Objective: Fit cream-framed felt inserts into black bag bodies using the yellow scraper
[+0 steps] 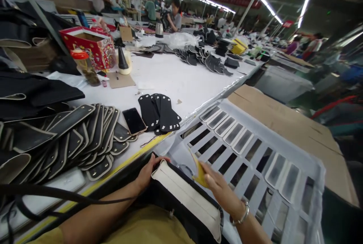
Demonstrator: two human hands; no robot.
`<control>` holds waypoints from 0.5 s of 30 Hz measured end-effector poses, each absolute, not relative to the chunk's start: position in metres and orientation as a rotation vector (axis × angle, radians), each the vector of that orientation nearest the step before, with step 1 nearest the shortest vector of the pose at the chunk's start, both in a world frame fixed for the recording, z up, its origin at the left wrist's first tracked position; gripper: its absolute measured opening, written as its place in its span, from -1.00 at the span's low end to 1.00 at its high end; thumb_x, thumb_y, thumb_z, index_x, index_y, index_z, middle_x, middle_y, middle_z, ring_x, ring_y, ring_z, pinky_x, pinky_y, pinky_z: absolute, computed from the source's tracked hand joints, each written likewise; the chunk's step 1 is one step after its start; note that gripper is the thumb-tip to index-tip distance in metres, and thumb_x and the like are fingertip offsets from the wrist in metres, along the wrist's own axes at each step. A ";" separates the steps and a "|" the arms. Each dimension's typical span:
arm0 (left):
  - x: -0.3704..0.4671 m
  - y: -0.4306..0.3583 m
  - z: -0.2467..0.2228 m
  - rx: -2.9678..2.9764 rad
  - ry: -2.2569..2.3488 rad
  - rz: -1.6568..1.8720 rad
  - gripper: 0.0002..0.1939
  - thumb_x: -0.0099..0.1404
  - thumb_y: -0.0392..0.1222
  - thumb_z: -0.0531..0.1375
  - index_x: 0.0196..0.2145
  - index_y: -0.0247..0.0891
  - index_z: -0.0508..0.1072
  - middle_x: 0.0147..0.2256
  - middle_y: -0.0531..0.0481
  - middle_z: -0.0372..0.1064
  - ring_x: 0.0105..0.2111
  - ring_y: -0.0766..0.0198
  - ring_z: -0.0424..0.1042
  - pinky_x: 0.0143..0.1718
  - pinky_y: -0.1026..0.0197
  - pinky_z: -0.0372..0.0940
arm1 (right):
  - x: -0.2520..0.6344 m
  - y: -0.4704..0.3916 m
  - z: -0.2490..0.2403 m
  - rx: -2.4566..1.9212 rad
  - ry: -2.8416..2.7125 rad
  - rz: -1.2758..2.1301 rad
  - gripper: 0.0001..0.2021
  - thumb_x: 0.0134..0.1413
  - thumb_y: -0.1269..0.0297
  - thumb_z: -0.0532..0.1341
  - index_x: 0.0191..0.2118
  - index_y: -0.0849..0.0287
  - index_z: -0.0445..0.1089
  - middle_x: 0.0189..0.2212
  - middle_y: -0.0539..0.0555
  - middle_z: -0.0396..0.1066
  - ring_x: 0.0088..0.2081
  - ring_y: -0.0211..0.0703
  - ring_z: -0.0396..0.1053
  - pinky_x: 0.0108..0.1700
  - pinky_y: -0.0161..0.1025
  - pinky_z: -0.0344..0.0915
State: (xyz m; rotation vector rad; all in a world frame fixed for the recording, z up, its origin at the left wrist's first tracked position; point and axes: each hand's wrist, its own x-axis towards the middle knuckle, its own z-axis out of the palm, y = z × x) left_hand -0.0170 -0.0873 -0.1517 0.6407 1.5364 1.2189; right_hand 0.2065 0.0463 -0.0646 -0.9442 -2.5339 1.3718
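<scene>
A long cream-coloured piece (188, 198) with a seam line along it and dark material around its edges lies over the lap. At its upper left end, my left hand (147, 172) has its fingers wrapped round the dark edge. My right hand (217, 183), with a bracelet at the wrist, is just right of the piece, closed on a yellow object (200, 174) that is blurred. Beyond it, a grey slotted tray (227, 145) carries several clear-centred rectangular pieces with white edges (243, 141).
Black strips with pale edges (96, 130) are piled at the left on the white table (170, 76). Near its edge are a phone (134, 121) and black perforated pieces (164, 111). Behind stand a bottle (86, 68) and a red box (87, 44). Cardboard (283, 130) lies right.
</scene>
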 end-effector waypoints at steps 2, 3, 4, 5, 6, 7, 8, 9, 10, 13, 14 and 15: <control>-0.019 -0.089 -0.155 0.639 1.555 1.245 -0.15 0.24 0.35 -0.36 -0.05 -0.32 0.41 -0.11 -0.11 0.41 -0.10 0.09 0.33 -0.06 0.15 0.21 | 0.184 0.044 -0.066 -1.131 -2.788 1.203 -0.44 0.21 -0.10 -0.22 -0.14 0.19 0.36 -0.25 0.21 0.43 -0.21 0.00 0.36 -0.15 -0.04 0.24; -0.019 -0.089 -0.157 0.636 1.556 1.250 -0.16 0.24 0.35 -0.35 -0.05 -0.31 0.42 -0.13 -0.10 0.42 -0.11 0.10 0.34 -0.05 0.15 0.21 | 0.172 0.042 -0.068 -1.213 -2.916 1.060 -0.45 0.24 -0.05 -0.24 -0.24 0.19 0.37 -0.36 0.20 0.44 -0.29 -0.01 0.38 -0.21 -0.06 0.25; -0.020 -0.090 -0.158 0.633 1.548 1.257 -0.18 0.25 0.34 -0.35 -0.06 -0.29 0.42 -0.14 -0.08 0.43 -0.11 0.11 0.35 -0.03 0.14 0.20 | 0.161 0.041 -0.070 -1.270 -3.027 0.896 -0.46 0.25 -0.01 -0.25 -0.29 0.20 0.38 -0.41 0.19 0.44 -0.33 -0.01 0.39 -0.25 -0.07 0.25; -0.020 -0.090 -0.159 0.630 1.536 1.269 -0.20 0.25 0.33 -0.33 -0.06 -0.28 0.42 -0.15 -0.07 0.43 -0.11 0.12 0.35 -0.01 0.14 0.19 | 0.150 0.039 -0.072 -1.294 -3.111 0.731 -0.46 0.26 0.02 -0.25 -0.32 0.21 0.38 -0.43 0.21 0.44 -0.34 0.02 0.40 -0.27 -0.06 0.25; -0.020 -0.091 -0.160 0.627 1.523 1.281 -0.22 0.26 0.32 -0.32 -0.06 -0.27 0.42 -0.15 -0.06 0.43 -0.10 0.12 0.35 0.01 0.13 0.18 | 0.141 0.038 -0.074 -1.281 -3.169 0.585 -0.46 0.26 0.04 -0.25 -0.33 0.22 0.39 -0.43 0.23 0.45 -0.33 0.05 0.41 -0.27 -0.05 0.25; -0.020 -0.091 -0.160 0.622 1.509 1.290 -0.24 0.27 0.31 -0.30 -0.06 -0.27 0.42 -0.15 -0.05 0.43 -0.09 0.12 0.34 0.03 0.12 0.16 | 0.132 0.038 -0.075 -1.248 -3.209 0.475 -0.46 0.27 0.06 -0.25 -0.32 0.24 0.40 -0.42 0.25 0.45 -0.31 0.08 0.42 -0.27 -0.04 0.26; -0.019 -0.091 -0.160 0.612 1.496 1.295 -0.26 0.27 0.30 -0.28 -0.05 -0.27 0.42 -0.14 -0.05 0.43 -0.07 0.11 0.34 0.05 0.12 0.15 | 0.124 0.037 -0.076 -1.210 -3.235 0.398 -0.46 0.27 0.08 -0.24 -0.31 0.26 0.41 -0.40 0.27 0.46 -0.30 0.10 0.43 -0.28 -0.03 0.26; -0.018 -0.091 -0.159 0.595 1.481 1.292 -0.27 0.27 0.30 -0.26 -0.05 -0.27 0.42 -0.13 -0.05 0.43 -0.05 0.10 0.33 0.06 0.10 0.14 | 0.118 0.036 -0.076 -1.176 -3.251 0.344 -0.47 0.27 0.11 -0.23 -0.31 0.28 0.41 -0.39 0.29 0.46 -0.29 0.12 0.43 -0.28 -0.03 0.26; -0.018 -0.091 -0.159 0.571 1.466 1.285 -0.28 0.26 0.31 -0.25 -0.05 -0.26 0.42 -0.12 -0.05 0.43 -0.04 0.08 0.33 0.07 0.09 0.14 | 0.112 0.035 -0.075 -1.154 -3.260 0.311 -0.49 0.27 0.13 -0.20 -0.31 0.30 0.42 -0.37 0.31 0.46 -0.27 0.13 0.43 -0.27 -0.02 0.27; -0.019 -0.086 -0.165 0.461 1.426 1.282 -0.30 0.21 0.35 -0.17 -0.13 -0.23 0.46 -0.20 -0.04 0.48 -0.05 0.01 0.35 0.05 0.02 0.16 | 0.099 0.030 -0.072 -1.181 -3.276 0.294 -0.55 0.25 0.13 -0.11 -0.34 0.26 0.44 -0.37 0.21 0.49 -0.29 0.07 0.44 -0.26 -0.05 0.29; -0.021 -0.081 -0.170 0.428 1.419 1.302 -0.31 0.17 0.37 -0.14 -0.22 -0.21 0.50 -0.28 -0.05 0.50 -0.09 -0.02 0.37 0.03 -0.01 0.18 | 0.095 0.029 -0.073 -1.200 -3.282 0.291 -0.57 0.24 0.13 -0.10 -0.33 0.23 0.45 -0.36 0.18 0.49 -0.28 0.04 0.44 -0.24 -0.05 0.29; -0.022 -0.075 -0.177 0.398 1.408 1.313 -0.34 0.13 0.38 -0.10 -0.32 -0.20 0.52 -0.37 -0.06 0.51 -0.14 -0.05 0.40 0.01 -0.03 0.20 | 0.092 0.028 -0.075 -1.226 -3.289 0.293 -0.59 0.23 0.11 -0.08 -0.32 0.20 0.45 -0.37 0.14 0.50 -0.29 0.01 0.45 -0.26 -0.07 0.30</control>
